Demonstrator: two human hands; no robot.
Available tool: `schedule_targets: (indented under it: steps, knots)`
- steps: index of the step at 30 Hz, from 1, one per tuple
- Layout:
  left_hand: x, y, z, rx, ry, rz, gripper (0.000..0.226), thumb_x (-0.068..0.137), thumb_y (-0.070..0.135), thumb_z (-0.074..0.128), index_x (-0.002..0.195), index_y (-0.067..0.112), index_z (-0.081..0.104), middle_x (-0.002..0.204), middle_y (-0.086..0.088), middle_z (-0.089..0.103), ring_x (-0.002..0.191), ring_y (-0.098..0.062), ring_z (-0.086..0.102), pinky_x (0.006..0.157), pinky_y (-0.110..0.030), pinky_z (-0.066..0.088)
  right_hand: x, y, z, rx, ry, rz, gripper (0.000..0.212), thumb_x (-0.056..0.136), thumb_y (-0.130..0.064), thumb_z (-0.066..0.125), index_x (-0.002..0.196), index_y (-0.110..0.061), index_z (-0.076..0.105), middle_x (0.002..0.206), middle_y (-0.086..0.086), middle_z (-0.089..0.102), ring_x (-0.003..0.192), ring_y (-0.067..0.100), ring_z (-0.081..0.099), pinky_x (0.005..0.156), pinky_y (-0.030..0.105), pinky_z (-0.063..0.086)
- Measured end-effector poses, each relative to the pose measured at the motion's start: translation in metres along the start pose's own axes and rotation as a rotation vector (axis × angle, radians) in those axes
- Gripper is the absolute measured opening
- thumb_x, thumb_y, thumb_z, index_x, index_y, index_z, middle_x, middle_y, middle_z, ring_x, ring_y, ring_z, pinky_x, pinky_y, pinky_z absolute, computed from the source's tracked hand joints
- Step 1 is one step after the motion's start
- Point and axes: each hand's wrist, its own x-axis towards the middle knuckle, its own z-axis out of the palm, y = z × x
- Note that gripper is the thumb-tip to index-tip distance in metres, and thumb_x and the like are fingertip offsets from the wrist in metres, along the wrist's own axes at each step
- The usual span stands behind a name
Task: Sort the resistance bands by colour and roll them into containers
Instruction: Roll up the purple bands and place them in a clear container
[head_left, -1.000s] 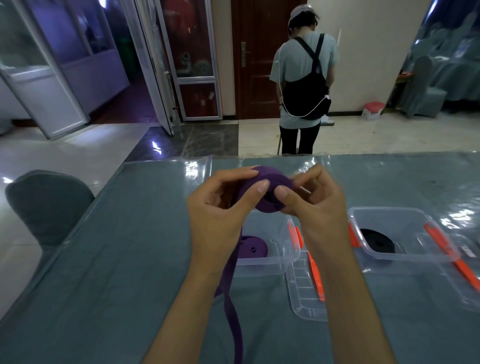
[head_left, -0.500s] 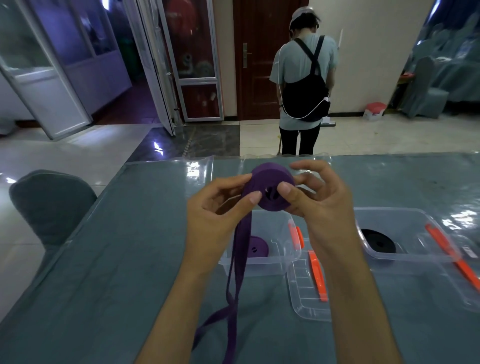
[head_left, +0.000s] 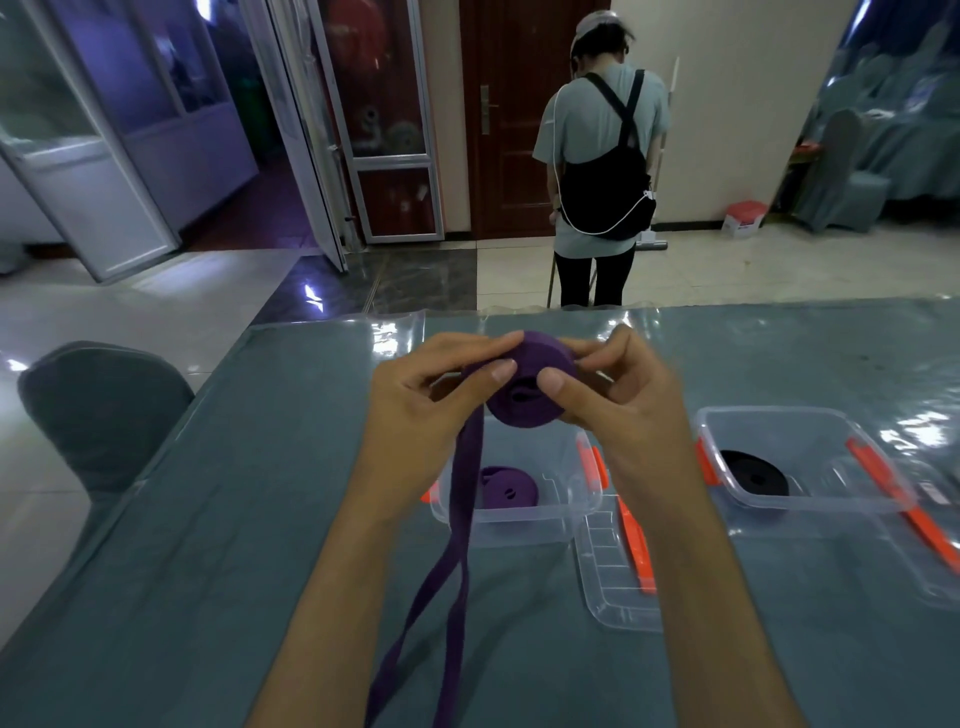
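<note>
A half-rolled purple resistance band (head_left: 525, 384) is held in the air above the table by both hands. My left hand (head_left: 421, 410) pinches the roll from the left, thumb on its face. My right hand (head_left: 618, 395) grips it from the right, thumb on the front. The band's loose tail (head_left: 457, 545) hangs down in two strands toward the near edge. Below stands a clear container (head_left: 566, 514) holding a rolled purple band (head_left: 506, 486). A second clear container (head_left: 810, 499) to the right holds a rolled black band (head_left: 753, 470).
A clear lid (head_left: 608, 587) with orange clips lies between the containers, another lid (head_left: 930, 551) at the far right. The table (head_left: 182, 545) has a teal cloth under plastic. A grey chair (head_left: 98, 410) stands at the left. A person (head_left: 602, 171) stands beyond the far edge, facing away.
The roll has turned in my fingers and taken up more of the band. The hanging tail has swung from a single strand into two spread strands.
</note>
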Motion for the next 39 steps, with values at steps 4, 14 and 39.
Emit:
schedule_targets:
  steps: [4, 14, 39]
  knots:
    - [-0.005, -0.003, 0.008, 0.005, 0.114, -0.024, 0.023, 0.088, 0.004, 0.079, 0.11, 0.009, 0.077, 0.104, -0.004, 0.08, 0.101, -0.017, 0.076, 0.086, -0.023, 0.058, -0.003, -0.005, 0.002, -0.081, 0.05, -0.068, 0.032, 0.08, -0.012, 0.08, 0.106, -0.016, 0.061, 0.095, 0.003, 0.08, 0.09, 0.023, 0.079, 0.072, 0.03, 0.063]
    - [-0.008, -0.008, 0.007, -0.046, 0.156, -0.014, 0.021, 0.085, 0.003, 0.08, 0.103, 0.015, 0.078, 0.099, -0.001, 0.08, 0.096, -0.017, 0.076, 0.085, -0.024, 0.058, -0.006, 0.002, 0.002, -0.08, 0.088, -0.062, 0.027, 0.078, -0.016, 0.082, 0.094, -0.014, 0.06, 0.094, 0.008, 0.078, 0.089, 0.025, 0.078, 0.075, 0.035, 0.063]
    - [-0.003, 0.0, 0.019, -0.121, 0.002, -0.091, 0.04, 0.084, 0.011, 0.078, 0.121, 0.027, 0.074, 0.116, -0.004, 0.078, 0.112, -0.019, 0.073, 0.094, -0.024, 0.057, -0.003, -0.007, -0.009, 0.031, 0.093, -0.077, 0.033, 0.078, -0.018, 0.078, 0.106, -0.018, 0.061, 0.102, 0.005, 0.08, 0.098, 0.027, 0.077, 0.075, 0.032, 0.063]
